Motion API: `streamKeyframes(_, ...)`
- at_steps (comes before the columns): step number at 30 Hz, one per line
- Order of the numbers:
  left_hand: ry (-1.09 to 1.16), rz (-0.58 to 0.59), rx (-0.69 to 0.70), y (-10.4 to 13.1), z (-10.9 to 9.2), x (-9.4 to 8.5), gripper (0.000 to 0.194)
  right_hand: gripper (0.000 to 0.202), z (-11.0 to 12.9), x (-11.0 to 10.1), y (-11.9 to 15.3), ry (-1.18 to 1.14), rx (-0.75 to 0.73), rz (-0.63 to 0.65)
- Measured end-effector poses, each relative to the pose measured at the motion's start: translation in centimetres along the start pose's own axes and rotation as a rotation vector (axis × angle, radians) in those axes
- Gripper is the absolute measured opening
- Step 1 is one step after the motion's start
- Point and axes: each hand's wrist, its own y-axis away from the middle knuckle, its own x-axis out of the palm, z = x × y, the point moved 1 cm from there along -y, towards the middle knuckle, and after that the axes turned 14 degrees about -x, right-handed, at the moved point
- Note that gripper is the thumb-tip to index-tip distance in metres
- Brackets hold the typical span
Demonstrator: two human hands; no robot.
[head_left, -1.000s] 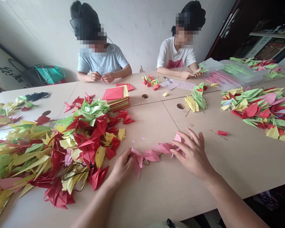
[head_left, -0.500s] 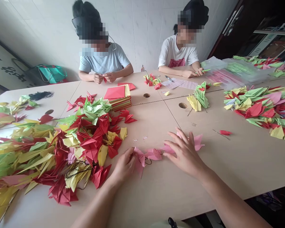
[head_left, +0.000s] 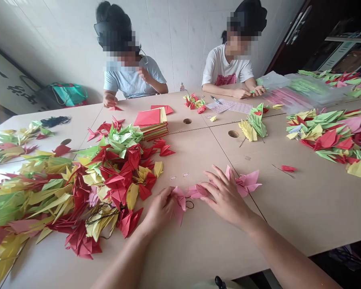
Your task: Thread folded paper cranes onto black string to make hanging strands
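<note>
A row of pink folded paper pieces [head_left: 248, 183] runs across the table between my hands. My left hand [head_left: 161, 208] is closed on the pink piece [head_left: 179, 202] at the row's left end. A small loop of dark cord [head_left: 189, 204] lies beside that piece. With its fingers spread, my right hand [head_left: 228, 196] rests over the middle of the row and hides part of it. Left of my hands is a large heap of red, yellow and green folded paper [head_left: 117, 184], with tangled black cord on its near part.
A stack of square paper [head_left: 150, 118] stands beyond the heap. Another heap [head_left: 333, 138] lies at the right, near a small red piece [head_left: 288, 168] and a thin wire. Two people sit across the table [head_left: 180, 237], one with a hand raised.
My right hand has moved left along the pink row, uncovering more of its right end. The person at the far left has raised one hand and lowered the other to the table.
</note>
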Motion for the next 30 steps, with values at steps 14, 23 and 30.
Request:
streamKeyframes(14, 0.023, 0.027, 0.039, 0.2, 0.0, -0.1, 0.023, 0.02, 2.5, 0.4, 0.3, -0.059, -0.101, -0.018)
streamKeyframes(23, 0.084, 0.072, 0.118, 0.6, -0.3, -0.3, 0.028, 0.024, 3.4, 0.5, 5.7, -0.348, 0.027, -0.163)
streamKeyframes(30, 0.101, 0.164, 0.216, 0.7, -0.4, -0.3, 0.04, 0.051, 6.2, 2.5, 4.2, -0.449, 0.018, 0.027)
